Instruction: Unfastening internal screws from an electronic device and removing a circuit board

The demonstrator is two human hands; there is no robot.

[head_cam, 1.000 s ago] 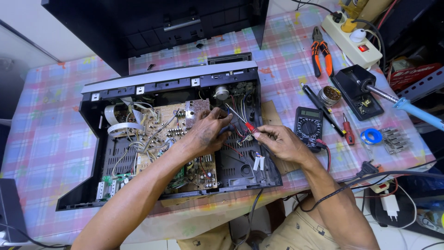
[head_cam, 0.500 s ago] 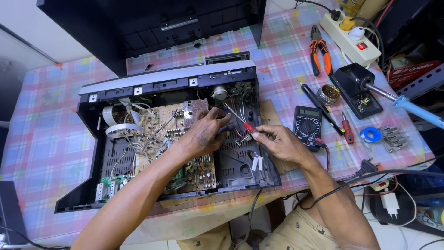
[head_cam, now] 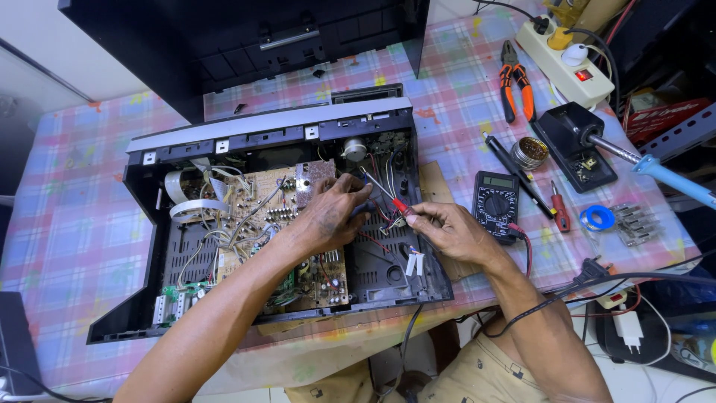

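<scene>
My right hand point(head_cam: 455, 233) sits just right of the frame's centre, fingers pinched together on a red probe point(head_cam: 400, 206) whose tip points up and left into the wiring. A dark lead point(head_cam: 522, 317) runs back along my right forearm toward the lower edge of the frame. My left hand point(head_cam: 328, 216) lies at the centre, palm down over the right end of the tan circuit board point(head_cam: 257, 213), its fingers curled around a black probe point(head_cam: 362, 210) that pokes out toward the red one; the two tips are close together among the red and white wires point(head_cam: 380, 186). How tightly the left fingers press it I cannot tell, since the back of the hand hides them.

Both hands work inside the open black chassis point(head_cam: 142, 298), which fills the middle of the frame on the plaid tablecloth point(head_cam: 67, 224). A white ribbon cable point(head_cam: 194, 207) loops at the board's left edge, and green terminal blocks point(head_cam: 175, 295) sit at the lower left of the chassis.

Just right of my right hand lies the black multimeter point(head_cam: 496, 203), with a small red screwdriver point(head_cam: 559, 213) and a blue tape roll point(head_cam: 598, 218) beyond it. Farther up on the right are a round tin point(head_cam: 529, 152), a black soldering stand point(head_cam: 573, 142) with a blue-handled soldering iron point(head_cam: 671, 177), orange-handled pliers point(head_cam: 516, 83) and a white power strip point(head_cam: 567, 66). At the top of the frame rests the black cover point(head_cam: 246, 45).
</scene>
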